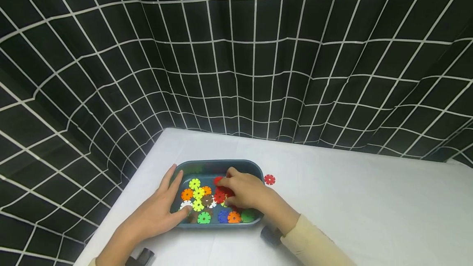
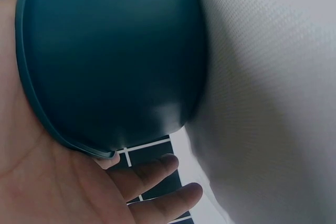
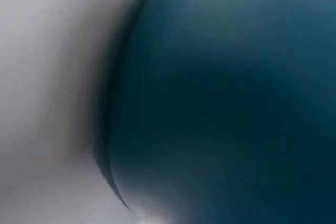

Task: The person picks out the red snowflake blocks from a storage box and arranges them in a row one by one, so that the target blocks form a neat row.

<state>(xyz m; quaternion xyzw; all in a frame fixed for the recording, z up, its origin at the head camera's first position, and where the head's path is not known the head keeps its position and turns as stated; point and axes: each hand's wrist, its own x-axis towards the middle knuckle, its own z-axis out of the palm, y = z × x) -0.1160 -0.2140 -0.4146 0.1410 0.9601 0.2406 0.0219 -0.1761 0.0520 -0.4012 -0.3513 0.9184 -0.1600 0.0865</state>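
Observation:
A dark teal tray (image 1: 214, 225) holds several flat, notched disc pieces in mixed colours. My left hand (image 1: 157, 212) lies against its left end, fingers extended along the rim and the thumb over the near-left side by a white disc (image 1: 186, 204). In the left wrist view, the palm (image 2: 58, 187) touches the tray's rim. My right hand (image 1: 245, 188) reaches into the tray's right half. Its index fingertip touches a red disc (image 1: 217, 181), and the thumb, set apart from it, is near more red discs (image 1: 219, 197). The other right fingertips are partly hidden.
One red disc (image 1: 269, 180) lies on the white tablecloth (image 1: 351, 200), just right of the tray. Behind and to the left hangs a black curtain (image 1: 240, 60) with a white grid. The right wrist view shows mostly the blurred tray side (image 3: 220, 103).

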